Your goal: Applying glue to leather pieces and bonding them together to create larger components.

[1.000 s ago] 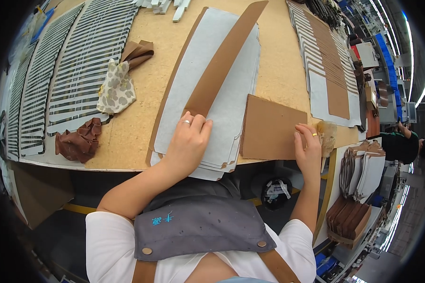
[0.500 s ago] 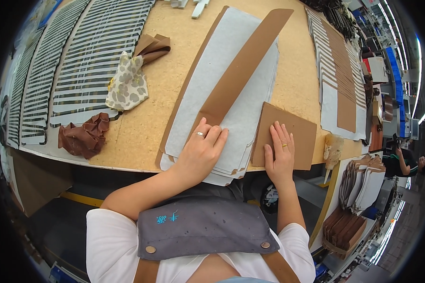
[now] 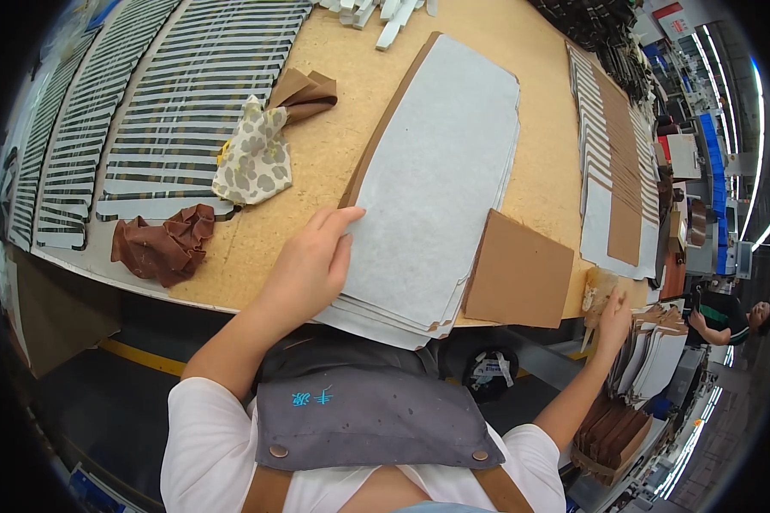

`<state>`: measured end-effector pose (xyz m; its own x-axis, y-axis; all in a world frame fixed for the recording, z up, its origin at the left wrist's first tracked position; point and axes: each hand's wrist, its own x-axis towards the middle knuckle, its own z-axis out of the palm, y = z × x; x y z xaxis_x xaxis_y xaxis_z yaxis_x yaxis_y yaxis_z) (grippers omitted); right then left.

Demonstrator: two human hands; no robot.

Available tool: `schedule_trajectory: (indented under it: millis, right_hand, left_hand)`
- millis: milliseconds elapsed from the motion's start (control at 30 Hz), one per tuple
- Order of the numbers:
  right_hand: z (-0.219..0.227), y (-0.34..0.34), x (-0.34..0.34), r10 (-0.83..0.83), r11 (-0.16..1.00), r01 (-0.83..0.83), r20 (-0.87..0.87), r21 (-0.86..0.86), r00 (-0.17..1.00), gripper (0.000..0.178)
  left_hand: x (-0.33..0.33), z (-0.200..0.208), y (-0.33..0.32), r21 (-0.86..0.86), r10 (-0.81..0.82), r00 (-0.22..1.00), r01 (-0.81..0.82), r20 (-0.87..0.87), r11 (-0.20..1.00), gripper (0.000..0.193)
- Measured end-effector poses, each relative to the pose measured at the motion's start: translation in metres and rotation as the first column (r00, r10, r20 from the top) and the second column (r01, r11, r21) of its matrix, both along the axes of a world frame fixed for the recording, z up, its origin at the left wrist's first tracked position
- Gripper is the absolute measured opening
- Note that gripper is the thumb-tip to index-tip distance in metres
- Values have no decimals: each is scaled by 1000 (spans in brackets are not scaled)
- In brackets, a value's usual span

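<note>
Touching sheet stack (image 3: 436,188) with loosely parted left grip (image 3: 310,261) | at bottle (image 3: 596,291) with right grip (image 3: 614,324), cannot tell if closed

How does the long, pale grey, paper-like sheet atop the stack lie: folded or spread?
Spread: the long, pale grey sheet shows one broad face, with no fold across it, beside the left hand.

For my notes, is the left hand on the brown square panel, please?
No, the left hand is at the left edge of the white-topped stack.
</note>
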<state>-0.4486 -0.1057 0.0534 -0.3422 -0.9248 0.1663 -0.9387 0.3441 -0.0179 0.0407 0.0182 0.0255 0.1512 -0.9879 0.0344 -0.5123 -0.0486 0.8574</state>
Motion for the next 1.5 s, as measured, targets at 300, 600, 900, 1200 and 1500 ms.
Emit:
schedule_trajectory:
  millis: [300, 600, 900, 1200, 1500]
  right_hand:
    - [-7, -8, 12, 110, 981, -148, 264, 127, 958, 65]
    - [9, -44, 47, 191, 981, -17, 980, -191, 61, 57]
    - [21, -159, 233, 258, 921, -199, 908, -334, -331, 57]
    - [2, -225, 342, 458, 828, -302, 881, -472, -121, 56]
    - [-18, -260, 363, 568, 790, -246, 822, -561, -52, 48]
  left_hand:
    - [19, 6, -2, 372, 26, 924, 128, -383, 919, 28]
    - [45, 16, -20, 190, -79, 973, 37, 216, 981, 19]
    - [42, -26, -28, -199, -229, 868, 343, 441, 918, 39]
    - [44, -28, -25, -73, -321, 778, 424, 540, 903, 42]
    - [44, -16, -29, -32, -364, 784, 437, 503, 899, 44]
